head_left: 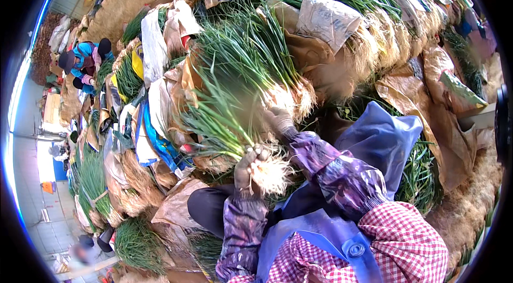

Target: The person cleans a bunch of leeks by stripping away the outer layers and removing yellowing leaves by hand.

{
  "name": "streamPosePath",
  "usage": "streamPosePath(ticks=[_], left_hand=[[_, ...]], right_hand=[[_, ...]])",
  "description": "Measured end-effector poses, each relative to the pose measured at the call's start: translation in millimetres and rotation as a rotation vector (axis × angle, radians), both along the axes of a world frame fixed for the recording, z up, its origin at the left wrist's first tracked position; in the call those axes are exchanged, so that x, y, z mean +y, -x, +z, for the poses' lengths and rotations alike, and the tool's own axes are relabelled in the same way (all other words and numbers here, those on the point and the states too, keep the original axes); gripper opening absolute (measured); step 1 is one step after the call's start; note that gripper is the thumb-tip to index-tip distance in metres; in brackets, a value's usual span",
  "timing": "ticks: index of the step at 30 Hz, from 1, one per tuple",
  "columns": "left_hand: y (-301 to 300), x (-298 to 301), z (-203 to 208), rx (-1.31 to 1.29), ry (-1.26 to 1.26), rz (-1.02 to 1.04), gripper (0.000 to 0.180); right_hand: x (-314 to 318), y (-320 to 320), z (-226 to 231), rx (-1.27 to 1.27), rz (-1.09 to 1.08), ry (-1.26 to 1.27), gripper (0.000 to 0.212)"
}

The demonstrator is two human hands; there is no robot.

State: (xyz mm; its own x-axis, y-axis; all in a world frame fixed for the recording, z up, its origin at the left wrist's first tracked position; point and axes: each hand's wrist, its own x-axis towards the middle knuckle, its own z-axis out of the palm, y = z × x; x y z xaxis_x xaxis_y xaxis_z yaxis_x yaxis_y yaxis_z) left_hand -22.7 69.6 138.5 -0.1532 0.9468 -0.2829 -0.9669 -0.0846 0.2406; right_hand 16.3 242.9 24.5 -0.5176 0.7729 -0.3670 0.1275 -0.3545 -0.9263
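Note:
My left hand (247, 166), in a dirty glove, is closed around a bunch of green onions (227, 133). Their long green leaves fan out to the far left. Their pale roots (272, 175) stick out to the right of my fist. My right hand (279, 121), also gloved, touches the white stem ends of a larger heap of green onions (246, 50) just beyond. Its fingertips blend into the stems and are blurred, so I cannot make out whether it grips any. Patterned sleeve covers (342, 173) wrap both forearms.
Stacked green onions, roots outward (379, 42), run along the far right, partly under a pale woven sack (327, 18). Brown sheeting (411, 90) lies at the right. Bundles and a blue-and-white sack (160, 141) stand at the left. Another person (85, 64) works at the far left.

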Motion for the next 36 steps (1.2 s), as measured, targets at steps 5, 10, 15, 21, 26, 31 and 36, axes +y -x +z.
streamPosePath(ticks=[5, 10, 15, 21, 26, 31, 36], left_hand=[[12, -50, -9, 0.12, 0.11, 0.148, 0.021], [18, -30, -12, 0.016, 0.125, 0.051, 0.016], [13, -27, 3, 0.038, -0.037, 0.254, 0.018], [38, -36, -6, -0.053, 0.104, 0.131, 0.022], [50, -16, -55, -0.264, 0.097, -0.002, 0.024], [28, 27, -24, 0.377, 0.542, 0.108, 0.026], [29, 9, -65, 0.176, 0.463, 0.243, 0.02]], right_hand=[[-44, -7, 70, 0.25, 0.595, 0.475, 0.04], [-48, 9, 79, 0.054, 0.457, 0.097, 0.032], [-31, -11, 44, -0.775, 1.126, -0.794, 0.026], [58, 31, 81, -0.762, 0.513, -0.862, 0.024], [96, 40, 55, -0.814, 0.598, -0.783, 0.03], [56, 9, 56, -0.225, 0.683, -0.69, 0.017], [-25, -16, 74, -0.311, 0.716, -0.723, 0.025]])
